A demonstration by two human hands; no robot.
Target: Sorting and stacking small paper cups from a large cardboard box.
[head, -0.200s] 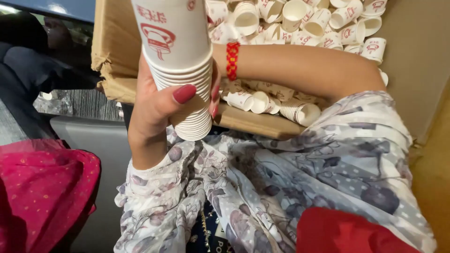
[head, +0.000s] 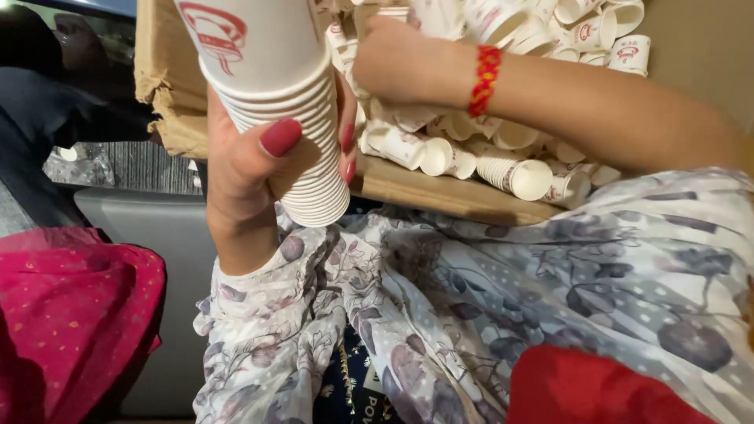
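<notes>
Your left hand [head: 251, 173] has its grip wrapped around a tall stack of nested paper cups [head: 275, 110], white with a red emblem, held tilted with the rims low, just in front of the cardboard box [head: 440, 192]. Your right hand [head: 397, 63] reaches into the box among the loose cups [head: 518, 169]. Keep the thumb pressed on the stack's rims so it stays aligned, and pick 1 cup at a time. The right fingers are hidden among cups, so I cannot tell whether that grip is clenched. The stack's top is cut off.
</notes>
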